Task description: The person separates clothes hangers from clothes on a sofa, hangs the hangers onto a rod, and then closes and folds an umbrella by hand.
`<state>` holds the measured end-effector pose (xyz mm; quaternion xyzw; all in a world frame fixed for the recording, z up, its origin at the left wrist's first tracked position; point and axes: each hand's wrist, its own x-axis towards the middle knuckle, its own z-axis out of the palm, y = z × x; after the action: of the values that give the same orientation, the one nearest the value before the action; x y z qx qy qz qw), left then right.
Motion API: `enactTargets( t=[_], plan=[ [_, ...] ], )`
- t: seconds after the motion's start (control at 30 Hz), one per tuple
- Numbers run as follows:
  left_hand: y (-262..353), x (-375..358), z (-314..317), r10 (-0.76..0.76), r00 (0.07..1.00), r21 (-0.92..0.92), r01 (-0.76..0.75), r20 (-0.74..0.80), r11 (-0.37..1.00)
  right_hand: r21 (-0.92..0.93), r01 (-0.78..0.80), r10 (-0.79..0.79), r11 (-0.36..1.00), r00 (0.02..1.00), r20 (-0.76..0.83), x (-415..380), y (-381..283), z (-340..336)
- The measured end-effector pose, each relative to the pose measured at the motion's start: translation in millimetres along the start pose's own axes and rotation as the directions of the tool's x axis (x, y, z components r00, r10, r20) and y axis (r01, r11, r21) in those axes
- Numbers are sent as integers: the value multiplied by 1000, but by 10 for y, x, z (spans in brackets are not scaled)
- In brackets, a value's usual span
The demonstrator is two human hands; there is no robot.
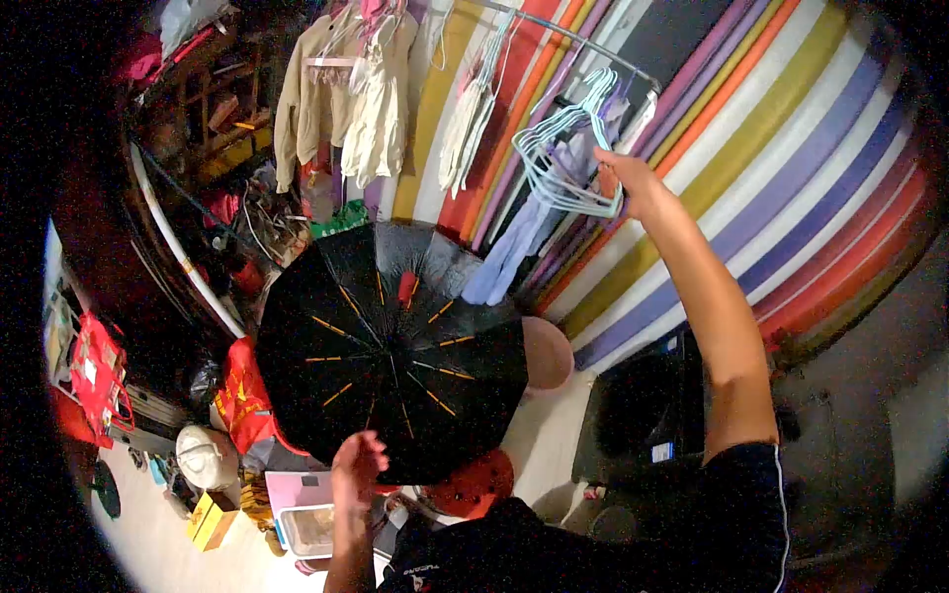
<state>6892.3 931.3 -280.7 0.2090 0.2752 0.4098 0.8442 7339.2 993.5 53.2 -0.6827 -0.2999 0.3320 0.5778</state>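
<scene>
My right hand [638,193] reaches up to a bunch of light blue clothes hangers [568,163] on the metal rail, with its fingers closed round their side. Behind the bunch hang pale blue trousers [509,252]. My left hand [358,460] is low in front of my body, fingers apart and loosely bent, with nothing in it. Just beyond it spreads an opened black umbrella [465,395], its inside and ribs turned towards me. The umbrella's red handle tip [406,288] points up at the camera.
A metal rail [554,27] carries a beige top [316,84] and cream shorts [376,124]. Striped fabric [732,178] covers the wall behind. Below stand a pink bucket [549,356], a red bag [244,400], a white rice-cooker-like pot [206,457] and a yellow box [211,521].
</scene>
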Motion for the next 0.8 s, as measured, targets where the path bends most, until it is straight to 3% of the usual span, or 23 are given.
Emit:
enactTargets(
  t=[0.1, 0.13, 0.17, 0.23, 0.3, 0.37, 0.43, 0.53, 0.63, 0.77, 0.8],
  plan=[
    [-38, -61, -176, 46, 986, -47, -54, -161, 997, 48, 84, -87, 995, 995, 56, 723, -118, -207],
    [-80, -68, -226, 63, 980, -24, -68, -188, 997, 56, -39, 35, 998, 997, 68, 1013, -216, -323],
    [-129, -53, -199, 83, 974, -5, -86, -212, 996, 101, -29, 25, 994, 999, 44, 1213, -260, -372],
    [-259, -42, -52, 108, 947, -3, -114, -302, 993, 113, 73, -72, 991, 997, -11, 1371, -384, -407],
    [-478, 59, 78, 131, 941, -31, -148, -313, 988, 178, 118, -117, 977, 993, -16, 2249, -434, -778],
    [-685, 91, 442, 236, 914, -9, -253, -331, 967, -14, 211, -211, 977, 977, -21, 2064, -614, -649],
    [-928, 197, 567, 116, 895, -129, -189, -430, 974, -53, 266, -267, 963, 964, -16, 2299, -757, -733],
    [-1066, 150, 1037, 89, 932, -28, -106, -353, 994, -95, 334, -337, 938, 941, -28, 2675, -886, -895],
    [-1109, 113, 999, 97, 930, -8, -107, -354, 994, -139, 374, -382, 917, 924, -35, 3023, -955, -987],
    [-1208, 39, 862, 373, 843, 469, -168, -387, 867, -153, 377, -385, 913, 922, -29, 3394, -844, -1126],
    [-1207, 28, 861, 318, 843, 341, -173, -434, 924, -139, 358, -367, 923, 929, -39, 3454, -797, -1159]
  ],
)
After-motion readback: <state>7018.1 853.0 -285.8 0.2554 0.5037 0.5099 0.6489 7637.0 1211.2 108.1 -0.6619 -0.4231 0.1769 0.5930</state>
